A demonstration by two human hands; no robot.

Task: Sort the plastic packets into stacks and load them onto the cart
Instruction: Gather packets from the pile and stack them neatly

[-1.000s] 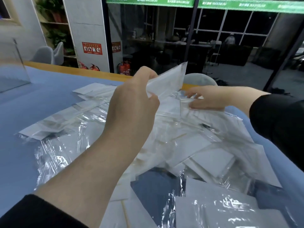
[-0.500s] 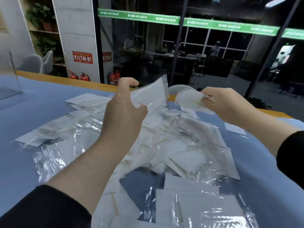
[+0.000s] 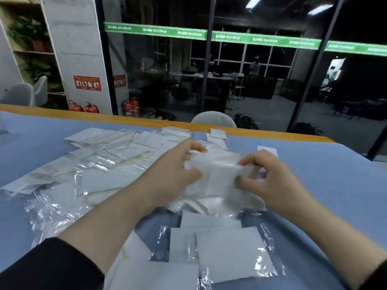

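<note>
Lowered together since a moment ago, left hand (image 3: 173,174) and right hand (image 3: 270,181) grip one packet bundle (image 3: 217,170) above the tabletop (image 3: 324,174), most packets (image 3: 109,155) still unsorted.

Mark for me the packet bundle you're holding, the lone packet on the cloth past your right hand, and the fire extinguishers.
packet bundle (image 3: 217,170), head view, middle between both hands
lone packet (image 3: 269,149), head view, its far white face
fire extinguishers (image 3: 131,106), head view, red body of the right-most one

A clear packet (image 3: 217,171) is gripped between the left hand (image 3: 173,174) and right hand (image 3: 270,181) above loose packets (image 3: 117,155) spread on the blue table (image 3: 335,185).
</note>
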